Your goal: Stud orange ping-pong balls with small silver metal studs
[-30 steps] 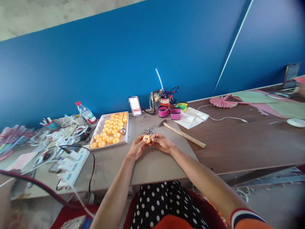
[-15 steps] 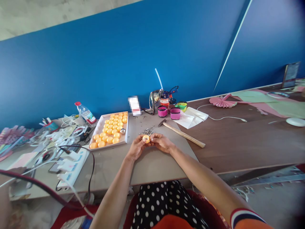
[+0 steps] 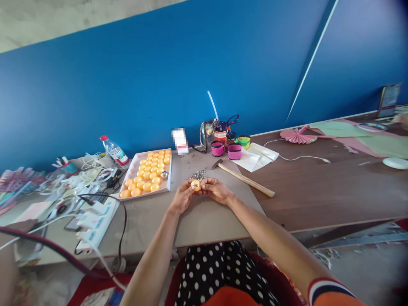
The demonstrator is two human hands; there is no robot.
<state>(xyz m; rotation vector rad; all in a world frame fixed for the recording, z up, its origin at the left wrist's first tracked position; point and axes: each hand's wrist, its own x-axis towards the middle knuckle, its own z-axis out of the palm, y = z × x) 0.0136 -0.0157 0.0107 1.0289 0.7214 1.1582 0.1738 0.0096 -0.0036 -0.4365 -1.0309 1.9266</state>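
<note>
Between my two hands, over the near part of the table, is an orange ball (image 3: 195, 184) with a small bit of metal showing on its front. My left hand (image 3: 182, 196) is closed around the ball from the left. My right hand (image 3: 217, 191) has its fingertips pinched at the ball's right side; whether they hold a small part there is hidden. Just behind the ball lies a pile of small shiny metal pieces (image 3: 198, 174). To the left, a shallow white box (image 3: 169, 170) holds several more orange balls (image 3: 146, 175) and one silver ball (image 3: 164, 174).
A hammer (image 3: 247, 179) lies right of my hands. Behind it are pink bands (image 3: 234, 151) and white paper (image 3: 255, 158). A power strip (image 3: 97, 225), cables and a bottle (image 3: 115, 152) crowd the left side. A pink paper fan (image 3: 298, 135) lies farther right.
</note>
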